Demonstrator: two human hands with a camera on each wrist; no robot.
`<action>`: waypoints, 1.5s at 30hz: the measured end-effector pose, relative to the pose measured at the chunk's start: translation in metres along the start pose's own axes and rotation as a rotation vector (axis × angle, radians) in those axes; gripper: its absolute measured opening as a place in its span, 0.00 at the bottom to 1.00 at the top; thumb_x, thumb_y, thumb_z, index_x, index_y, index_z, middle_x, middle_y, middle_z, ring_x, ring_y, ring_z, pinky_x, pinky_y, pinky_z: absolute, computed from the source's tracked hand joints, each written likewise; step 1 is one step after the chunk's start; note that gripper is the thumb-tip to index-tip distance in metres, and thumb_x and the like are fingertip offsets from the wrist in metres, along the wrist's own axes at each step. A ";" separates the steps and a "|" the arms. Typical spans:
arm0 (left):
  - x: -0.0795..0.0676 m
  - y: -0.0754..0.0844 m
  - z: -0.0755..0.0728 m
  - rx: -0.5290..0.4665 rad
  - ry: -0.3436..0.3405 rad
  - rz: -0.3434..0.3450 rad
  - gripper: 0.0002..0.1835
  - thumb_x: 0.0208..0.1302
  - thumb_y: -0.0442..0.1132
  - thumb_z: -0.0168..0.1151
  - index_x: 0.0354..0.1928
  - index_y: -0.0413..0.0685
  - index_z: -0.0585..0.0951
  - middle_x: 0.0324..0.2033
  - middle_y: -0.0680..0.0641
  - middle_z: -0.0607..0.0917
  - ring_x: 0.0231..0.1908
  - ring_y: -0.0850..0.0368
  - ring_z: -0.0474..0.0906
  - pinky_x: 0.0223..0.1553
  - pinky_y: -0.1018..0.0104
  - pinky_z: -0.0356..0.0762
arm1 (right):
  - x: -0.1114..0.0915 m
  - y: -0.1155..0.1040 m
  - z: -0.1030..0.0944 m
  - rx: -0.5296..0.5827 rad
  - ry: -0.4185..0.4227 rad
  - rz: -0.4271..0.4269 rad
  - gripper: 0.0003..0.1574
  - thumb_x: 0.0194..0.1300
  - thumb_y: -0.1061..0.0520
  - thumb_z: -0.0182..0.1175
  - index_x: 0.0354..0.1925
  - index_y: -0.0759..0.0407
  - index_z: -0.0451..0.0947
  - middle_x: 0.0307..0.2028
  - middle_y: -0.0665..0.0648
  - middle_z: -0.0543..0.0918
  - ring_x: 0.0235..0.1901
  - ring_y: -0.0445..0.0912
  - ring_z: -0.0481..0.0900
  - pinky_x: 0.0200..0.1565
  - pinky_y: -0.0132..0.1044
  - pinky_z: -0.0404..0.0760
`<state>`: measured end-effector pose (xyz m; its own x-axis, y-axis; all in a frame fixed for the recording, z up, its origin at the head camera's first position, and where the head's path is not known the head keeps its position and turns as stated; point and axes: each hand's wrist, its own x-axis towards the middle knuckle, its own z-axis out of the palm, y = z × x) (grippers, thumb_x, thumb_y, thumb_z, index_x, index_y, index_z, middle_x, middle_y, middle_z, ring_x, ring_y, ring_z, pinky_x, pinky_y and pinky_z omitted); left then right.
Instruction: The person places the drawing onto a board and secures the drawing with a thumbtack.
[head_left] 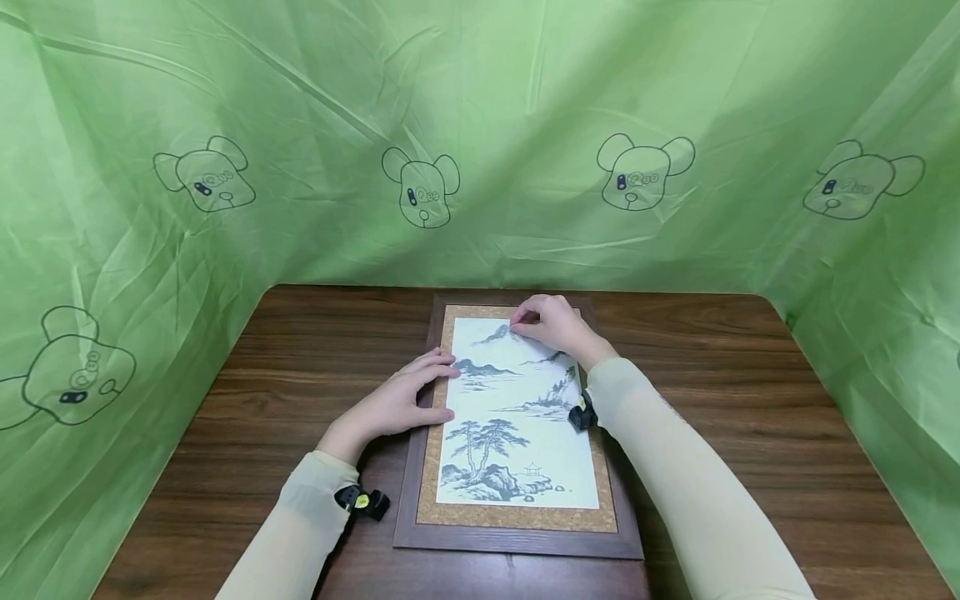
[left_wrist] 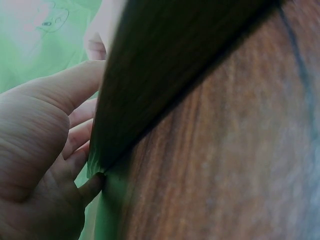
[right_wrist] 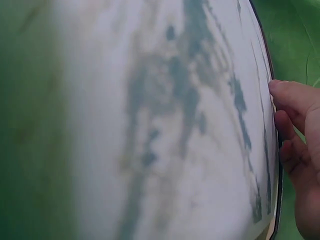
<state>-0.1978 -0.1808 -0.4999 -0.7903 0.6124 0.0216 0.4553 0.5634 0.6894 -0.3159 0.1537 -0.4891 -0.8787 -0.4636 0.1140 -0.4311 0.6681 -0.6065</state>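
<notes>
A white sheet with a blue-grey landscape print (head_left: 517, 442) lies on a corkboard (head_left: 517, 515) with a dark wooden frame (head_left: 517, 542). At the board's left side my left hand (head_left: 408, 392) rests with fingers spread, fingertips on the cork and the sheet's left edge. The left wrist view shows that hand (left_wrist: 40, 140) beside the dark side of the frame. My right hand (head_left: 551, 323) is over the sheet's top, thumb and index fingertips together near the printed mountain peak. Whether a small thing sits between them is hidden. In the right wrist view the right hand (right_wrist: 302, 135) meets the sheet's far edge.
The framed board lies on a brown wood-grain table (head_left: 750, 433), and its back end is near the table's far edge. A green cloth (head_left: 517, 242) printed with bear heads hangs behind the table and along both sides. A black wrist camera (head_left: 363, 502) sits on the left sleeve.
</notes>
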 end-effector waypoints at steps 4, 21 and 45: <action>0.000 0.001 0.000 -0.007 -0.002 0.000 0.36 0.70 0.50 0.78 0.76 0.50 0.78 0.83 0.46 0.67 0.86 0.45 0.48 0.82 0.34 0.51 | -0.001 0.001 -0.001 -0.015 0.006 -0.012 0.04 0.73 0.55 0.75 0.44 0.53 0.93 0.44 0.51 0.92 0.47 0.48 0.88 0.53 0.46 0.85; 0.000 -0.001 0.001 -0.009 0.003 -0.003 0.36 0.69 0.52 0.78 0.75 0.52 0.78 0.83 0.47 0.67 0.86 0.46 0.48 0.81 0.34 0.52 | 0.002 -0.004 -0.007 -0.062 -0.043 -0.018 0.04 0.72 0.56 0.76 0.43 0.50 0.96 0.46 0.50 0.93 0.52 0.48 0.89 0.58 0.48 0.85; 0.000 -0.001 0.001 -0.018 -0.003 -0.004 0.35 0.70 0.53 0.77 0.75 0.52 0.78 0.83 0.48 0.67 0.86 0.46 0.47 0.81 0.33 0.52 | 0.000 -0.007 -0.010 -0.068 -0.098 -0.003 0.06 0.74 0.57 0.74 0.46 0.50 0.96 0.46 0.49 0.90 0.49 0.47 0.86 0.53 0.46 0.85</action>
<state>-0.1978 -0.1810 -0.5016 -0.7906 0.6121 0.0164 0.4447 0.5556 0.7025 -0.3148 0.1550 -0.4773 -0.8545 -0.5182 0.0366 -0.4499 0.7030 -0.5508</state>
